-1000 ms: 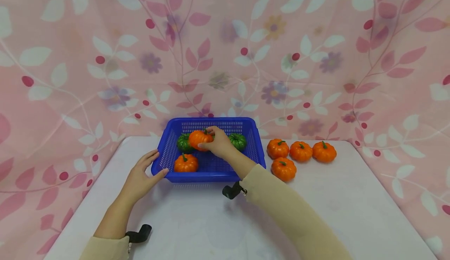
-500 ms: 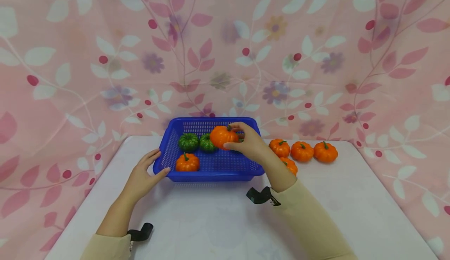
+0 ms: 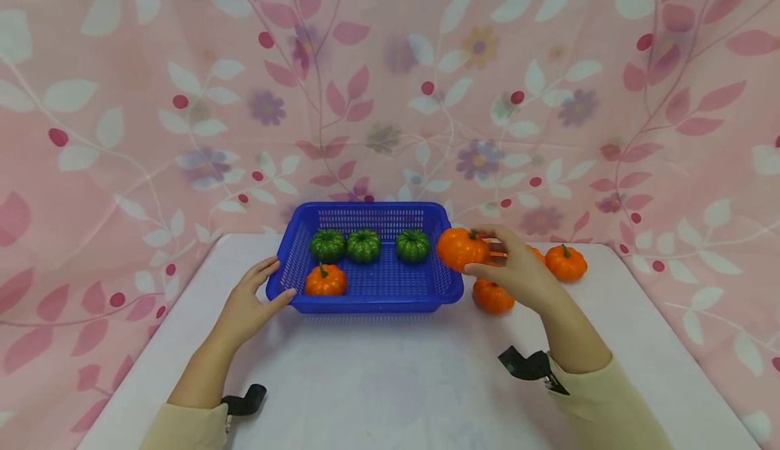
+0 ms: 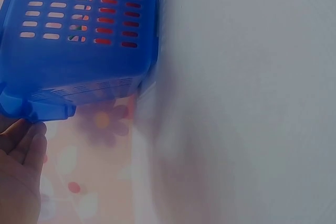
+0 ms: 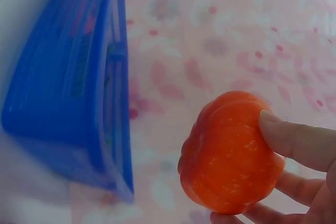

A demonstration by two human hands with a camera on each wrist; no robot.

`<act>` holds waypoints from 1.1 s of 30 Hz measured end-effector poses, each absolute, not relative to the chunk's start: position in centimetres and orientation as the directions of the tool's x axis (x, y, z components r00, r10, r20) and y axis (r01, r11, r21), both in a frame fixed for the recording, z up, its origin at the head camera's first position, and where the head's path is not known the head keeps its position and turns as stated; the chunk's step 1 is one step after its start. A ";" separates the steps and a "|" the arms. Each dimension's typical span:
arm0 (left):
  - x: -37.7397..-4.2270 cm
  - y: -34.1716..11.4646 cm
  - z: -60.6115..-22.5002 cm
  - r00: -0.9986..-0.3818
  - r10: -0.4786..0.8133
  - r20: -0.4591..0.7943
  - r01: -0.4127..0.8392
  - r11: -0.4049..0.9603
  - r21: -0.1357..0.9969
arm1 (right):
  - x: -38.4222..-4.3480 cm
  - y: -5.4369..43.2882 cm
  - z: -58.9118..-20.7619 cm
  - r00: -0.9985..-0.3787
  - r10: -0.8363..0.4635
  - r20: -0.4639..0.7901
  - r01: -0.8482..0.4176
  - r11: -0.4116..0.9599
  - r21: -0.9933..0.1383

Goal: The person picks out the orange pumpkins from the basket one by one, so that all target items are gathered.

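My right hand point(image 3: 523, 271) holds an orange pumpkin point(image 3: 462, 250) between thumb and fingers, above the right rim of a blue plastic basket point(image 3: 365, 304). In the right wrist view this pumpkin point(image 5: 231, 153) is raised beside the basket point(image 5: 52, 108). My left hand point(image 3: 248, 308) touches the basket's left end, thumb and fingers spread at its front corner. The left wrist view shows those fingertips against the rim point(image 4: 50, 111). Inside the basket are three green pumpkins, at left point(image 3: 328, 245), middle point(image 3: 363, 245) and right point(image 3: 413, 245), and one orange pumpkin point(image 3: 326, 280) at front left.
Right of the basket, orange pumpkins stand on the white tabletop point(image 3: 390, 382): one near point(image 3: 493, 296), one far right point(image 3: 565, 263), and another point(image 3: 536, 253) partly hidden behind my right hand. A floral pink curtain point(image 3: 390, 84) hangs behind the table.
My right hand has carried the orange pumpkin rightward from over the basket's left part to its right rim, uncovering the green pumpkins. My left hand stays at the basket's left end.
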State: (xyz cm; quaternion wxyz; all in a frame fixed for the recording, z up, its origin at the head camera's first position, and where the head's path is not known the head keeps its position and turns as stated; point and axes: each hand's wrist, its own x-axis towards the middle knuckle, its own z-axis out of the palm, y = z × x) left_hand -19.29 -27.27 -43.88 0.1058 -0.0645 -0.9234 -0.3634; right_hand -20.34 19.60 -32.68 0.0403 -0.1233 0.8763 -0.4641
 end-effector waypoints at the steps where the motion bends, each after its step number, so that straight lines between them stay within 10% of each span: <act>1: -19.3 -27.3 -43.9 -0.969 0.042 0.242 0.195 0.728 0.658 | -20.0 20.3 -32.7 -0.969 -0.243 0.040 -0.173 0.554 -0.814; 33: -19.2 -27.2 -43.8 -0.970 0.043 0.240 0.197 0.718 0.667 | -20.5 33.0 -44.1 -0.987 -0.100 0.126 -0.159 0.723 -0.672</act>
